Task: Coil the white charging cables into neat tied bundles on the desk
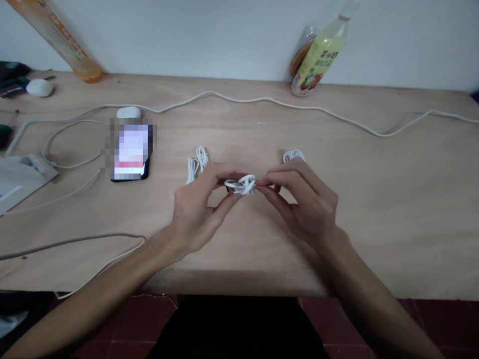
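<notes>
Above pale wooden surface: small white coiled cable.
Fingers of left hand and right hand pinch it; loops best kept snug.

We work in soft, rather dim, cool, even light. Our left hand and right hand cast only faint shadows on the worktop; the floor below is dark. The cable they pinch is smeared and soft. Edges bow toward the corners, and the phone screen is pixelated. The whole frame looks slightly grainy and muted.
</notes>
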`<state>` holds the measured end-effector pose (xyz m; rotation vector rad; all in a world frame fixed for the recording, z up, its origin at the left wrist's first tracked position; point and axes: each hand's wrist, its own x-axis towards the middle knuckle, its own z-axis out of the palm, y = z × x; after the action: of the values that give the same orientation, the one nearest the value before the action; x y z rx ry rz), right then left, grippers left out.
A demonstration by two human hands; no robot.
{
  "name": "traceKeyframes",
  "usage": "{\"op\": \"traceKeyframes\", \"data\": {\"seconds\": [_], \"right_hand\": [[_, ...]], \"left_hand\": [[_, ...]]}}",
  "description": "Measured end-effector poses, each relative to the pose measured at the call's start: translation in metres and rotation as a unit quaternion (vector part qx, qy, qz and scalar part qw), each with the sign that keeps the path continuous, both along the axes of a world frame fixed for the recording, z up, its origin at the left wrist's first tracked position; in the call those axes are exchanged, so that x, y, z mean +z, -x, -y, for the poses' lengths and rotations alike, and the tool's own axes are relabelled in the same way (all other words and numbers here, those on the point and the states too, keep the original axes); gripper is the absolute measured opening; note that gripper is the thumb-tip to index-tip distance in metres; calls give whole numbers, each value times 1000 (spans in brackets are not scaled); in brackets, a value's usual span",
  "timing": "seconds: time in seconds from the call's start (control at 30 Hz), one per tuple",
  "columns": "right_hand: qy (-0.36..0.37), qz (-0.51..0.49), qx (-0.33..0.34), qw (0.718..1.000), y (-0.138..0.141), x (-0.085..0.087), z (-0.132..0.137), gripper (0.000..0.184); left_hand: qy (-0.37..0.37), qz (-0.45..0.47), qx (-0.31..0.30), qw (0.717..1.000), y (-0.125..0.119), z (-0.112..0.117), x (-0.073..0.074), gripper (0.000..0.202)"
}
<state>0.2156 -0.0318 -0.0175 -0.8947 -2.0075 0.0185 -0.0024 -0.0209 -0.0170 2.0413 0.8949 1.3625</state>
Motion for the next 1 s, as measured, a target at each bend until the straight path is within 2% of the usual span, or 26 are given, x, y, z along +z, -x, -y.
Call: {"op": "traceKeyframes", "data": {"seconds": [0.13,0.3,0.47,0.57,0.67,0.73,0.83,1.0], "right_hand": [[-12,12,-6,1000,1,-2,0,11],[-15,11,-11,1000,3,-4,-1,11],[-15,-9,-12,1000,8,-6,0,9],[28,-41,-18,999,12,-5,2,12],[113,-97,-21,989,18,-3,7,13],[180,-152,-12,972,23,-2,10,13],[268,-252,8,930,29,-1,12,11],[411,-381,60,826,35,1,12,26]], "left_hand": [[-6,-5,3,1000,0,0,0,28],[-12,-6,10,1000,-1,1,-2,24],[15,8,12,1000,-2,4,-6,28],[12,1,21,1000,-2,6,-6,29],[-26,-19,25,999,0,6,-5,30],[-64,-38,-8,997,3,3,-4,32],[-130,-57,-75,987,8,-2,-5,35],[-200,-128,-81,968,15,-4,-6,36]]}}
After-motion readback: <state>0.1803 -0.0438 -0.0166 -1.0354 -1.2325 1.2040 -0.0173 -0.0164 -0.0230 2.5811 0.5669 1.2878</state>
